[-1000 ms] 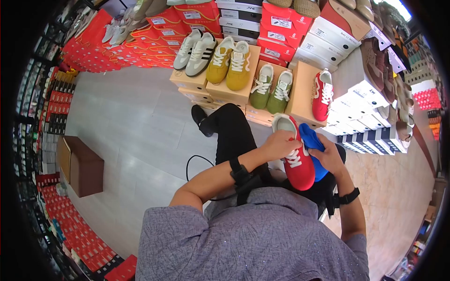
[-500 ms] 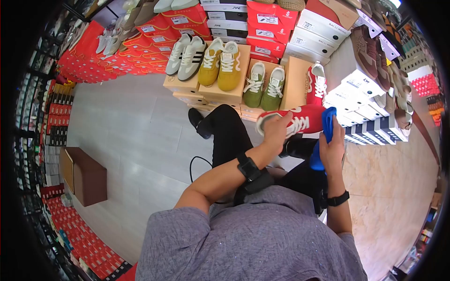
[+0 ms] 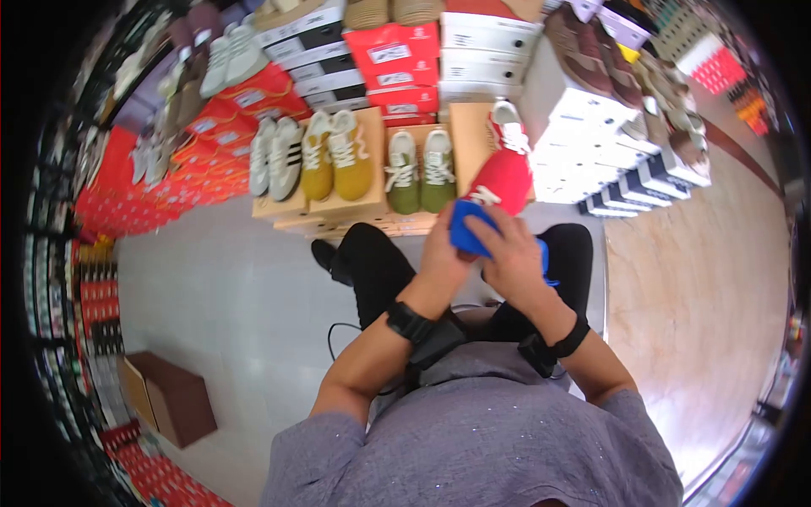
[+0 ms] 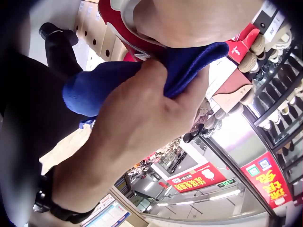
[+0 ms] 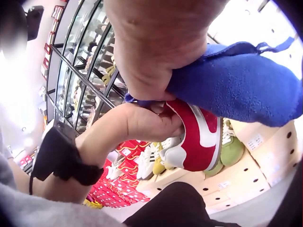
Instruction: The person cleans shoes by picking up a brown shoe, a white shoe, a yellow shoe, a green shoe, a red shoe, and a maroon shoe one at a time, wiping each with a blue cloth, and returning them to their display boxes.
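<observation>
My left hand (image 3: pixel 443 258) grips a red sneaker (image 5: pixel 196 142) at its heel end, fingers reaching into the shoe's opening. The sneaker has white trim and laces, and its toe points away from me in the head view. A blue cloth (image 3: pixel 467 228) is bunched in my right hand (image 3: pixel 514 258), which curls round it close against the shoe's heel end. One end of the cloth hangs loose below that hand in the left wrist view. The right hand and cloth hide part of the shoe's back.
Another red sneaker (image 3: pixel 508 122) stands on a tan box (image 3: pixel 470 139) just beyond. Green sneakers (image 3: pixel 438 173), yellow sneakers (image 3: pixel 345 165) and white sneakers with black stripes (image 3: pixel 287 160) stand on boxes alongside. White shoeboxes (image 3: pixel 562 127) are stacked to the right; a brown stool (image 3: pixel 182 401) is lower left.
The red sneaker has turned from toe toward me, through sideways, to toe away. My right hand has brought the blue cloth leftward to the heel end. The head view has shifted right.
</observation>
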The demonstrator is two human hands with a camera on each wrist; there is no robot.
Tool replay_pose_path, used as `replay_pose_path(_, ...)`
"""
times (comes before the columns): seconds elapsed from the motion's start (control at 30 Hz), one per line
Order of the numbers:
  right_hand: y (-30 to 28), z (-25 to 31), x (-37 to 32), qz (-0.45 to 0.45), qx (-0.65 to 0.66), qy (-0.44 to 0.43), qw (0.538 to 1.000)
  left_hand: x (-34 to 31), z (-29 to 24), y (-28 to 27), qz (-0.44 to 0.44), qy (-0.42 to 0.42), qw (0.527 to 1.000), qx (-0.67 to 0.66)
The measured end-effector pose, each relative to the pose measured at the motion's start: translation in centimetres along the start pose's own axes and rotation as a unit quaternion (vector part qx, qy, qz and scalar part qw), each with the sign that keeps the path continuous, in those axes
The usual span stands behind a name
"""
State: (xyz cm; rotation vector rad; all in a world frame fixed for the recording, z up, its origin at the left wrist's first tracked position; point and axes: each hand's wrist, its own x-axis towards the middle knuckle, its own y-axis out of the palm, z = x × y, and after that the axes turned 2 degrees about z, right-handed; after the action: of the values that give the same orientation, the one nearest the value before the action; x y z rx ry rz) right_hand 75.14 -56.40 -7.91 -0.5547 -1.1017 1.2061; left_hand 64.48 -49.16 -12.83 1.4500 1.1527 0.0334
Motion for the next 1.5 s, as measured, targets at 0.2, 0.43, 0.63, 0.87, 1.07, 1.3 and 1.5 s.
replay_pose_path(0.2,-1.2,-1.1,-0.8,0.114,0.162,0.002,0.98,0.9,-1.9,-1.5,0.018,0.022,1.0,-0.014)
replay_pose_path(0.43,-3.7,-3.9,5.1,-0.163,0.042,0.072,0.983,-1.2,-1.6,0.9,-0.034,0.019,0.999,-0.032)
replay_pose_path(0.63,-1.9,-3.2,2.5,-0.144,-0.006,0.013,0.989,-2.0,-1.9,1.3,-0.032,0.001,0.997,-0.063)
replay_pose_path(0.87,0.8,-3.2,-2.1,-0.039,0.04,-0.009,0.998,0.0,-4.4,1.9,-0.016,0.072,0.994,-0.084)
replay_pose_path(1.07,2.0,-4.3,-1.7,0.071,0.374,0.201,0.903,-0.5,-6.8,3.2,0.043,0.096,0.985,-0.137)
replay_pose_path(1.3,5.2,-4.7,-0.2,0.084,0.771,0.474,0.417,-1.1,-6.7,3.5,0.226,0.027,0.947,-0.227)
replay_pose_path(1.5,4.5,-2.9,0.1,0.075,0.824,0.472,0.305,0.2,-6.4,1.8,0.235,0.046,0.966,-0.097)
